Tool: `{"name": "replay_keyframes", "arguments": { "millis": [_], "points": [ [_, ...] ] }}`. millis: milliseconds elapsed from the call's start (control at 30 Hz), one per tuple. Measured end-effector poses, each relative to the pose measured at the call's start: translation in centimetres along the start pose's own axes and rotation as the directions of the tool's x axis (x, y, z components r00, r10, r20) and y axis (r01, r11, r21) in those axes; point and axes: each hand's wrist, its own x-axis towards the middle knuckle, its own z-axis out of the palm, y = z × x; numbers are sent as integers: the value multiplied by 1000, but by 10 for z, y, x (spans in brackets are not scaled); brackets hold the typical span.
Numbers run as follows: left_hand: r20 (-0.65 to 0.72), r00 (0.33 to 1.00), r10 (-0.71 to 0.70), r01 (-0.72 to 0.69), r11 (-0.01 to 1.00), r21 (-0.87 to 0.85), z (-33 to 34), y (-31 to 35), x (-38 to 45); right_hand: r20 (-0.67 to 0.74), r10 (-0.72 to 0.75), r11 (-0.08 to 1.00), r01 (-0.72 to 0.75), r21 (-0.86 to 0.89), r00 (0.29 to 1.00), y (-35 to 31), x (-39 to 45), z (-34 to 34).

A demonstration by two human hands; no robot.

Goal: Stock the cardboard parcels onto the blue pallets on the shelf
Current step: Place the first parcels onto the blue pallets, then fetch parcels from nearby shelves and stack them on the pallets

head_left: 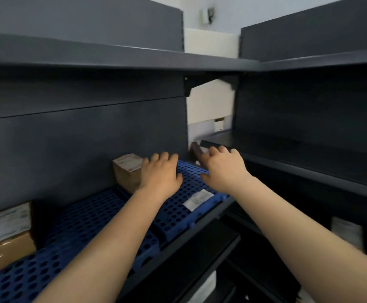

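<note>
Two blue perforated pallets lie end to end on the dark shelf. A labelled cardboard parcel stands on the far pallet against the back panel. My left hand lies palm down, its fingers apart and touching that parcel's right side. A second labelled parcel sits on the near pallet at the far left. My right hand reaches to the pallet's far right end, its fingers curled over a dark brown object that is mostly hidden.
A white label lies on the far pallet's front edge. A dark upper shelf overhangs close above. Another dark shelving unit stands to the right, and lower shelves lie below.
</note>
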Motion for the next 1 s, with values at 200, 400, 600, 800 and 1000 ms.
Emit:
{"name": "replay_keyframes", "arguments": {
  "millis": [200,400,600,800,1000],
  "points": [
    [-59,980,191,-195,977,-80,-16,86,3,26,190,982,-190,-2,981,61,-71,-17],
    [-140,930,339,-360,918,-165,-34,187,-15,30,400,917,-399,-22,916,121,-156,-44],
    [-176,848,500,-530,815,-234,-63,302,-65,48,588,806,-580,-122,807,178,-274,-76],
    [-227,748,624,-663,684,-304,-92,407,-131,39,728,680,-713,-171,685,218,-395,-109],
    [-252,645,722,-754,549,-360,-109,498,-179,25,845,529,-827,-190,534,252,-494,-134]
  ]
}}
